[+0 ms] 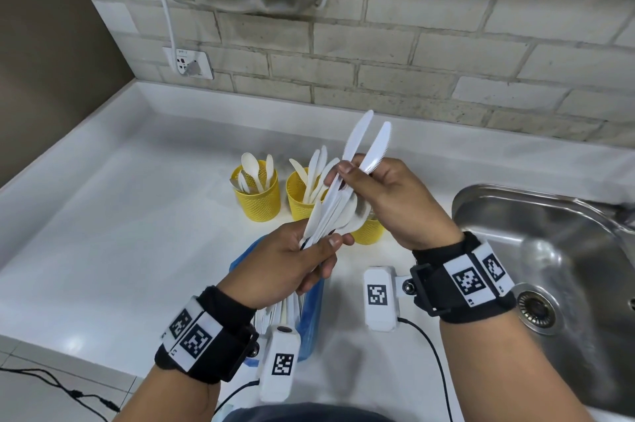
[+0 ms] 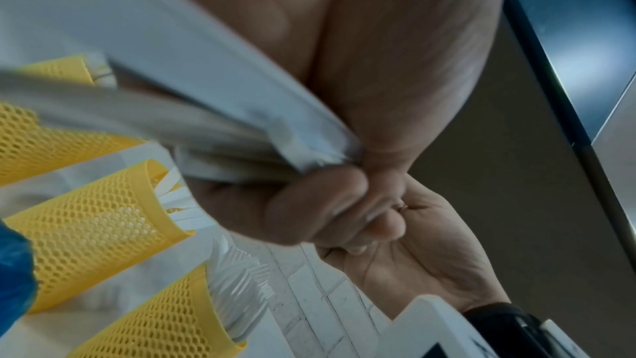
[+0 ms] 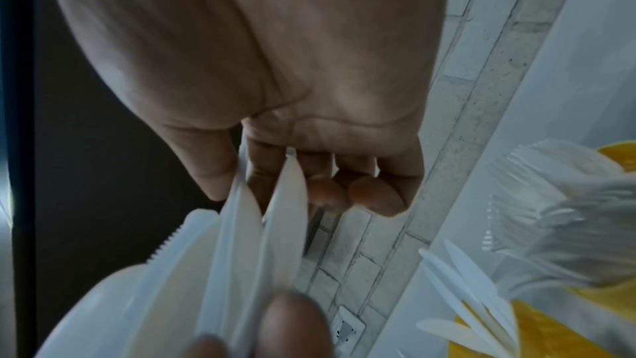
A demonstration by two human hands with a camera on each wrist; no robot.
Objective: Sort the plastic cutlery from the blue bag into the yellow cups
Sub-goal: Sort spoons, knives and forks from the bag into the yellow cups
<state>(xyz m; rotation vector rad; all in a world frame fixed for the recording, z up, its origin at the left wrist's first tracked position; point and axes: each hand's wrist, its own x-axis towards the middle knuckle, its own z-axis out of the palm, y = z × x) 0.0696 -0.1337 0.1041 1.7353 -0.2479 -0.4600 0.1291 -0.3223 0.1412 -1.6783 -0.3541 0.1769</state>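
My left hand (image 1: 323,249) grips a bundle of white plastic cutlery (image 1: 335,215) by the handles, above the blue bag (image 1: 311,304) lying on the counter. My right hand (image 1: 352,174) pinches two white knives (image 1: 366,138) at the top of that bundle; their serrated blades point up and away. Behind stand three yellow mesh cups: the left cup (image 1: 257,201) holds spoons, the middle cup (image 1: 300,201) knives, and the right cup (image 1: 369,232) is mostly hidden by the hands. In the right wrist view the knives (image 3: 285,214) sit between thumb and fingers, and forks (image 3: 564,214) fill one cup.
A steel sink (image 1: 567,267) lies at the right. The white counter (image 1: 120,215) meets a brick wall with a socket (image 1: 187,63). More cutlery lies in the bag's mouth (image 1: 285,311). Cables trail from the wrist cameras at the near edge.
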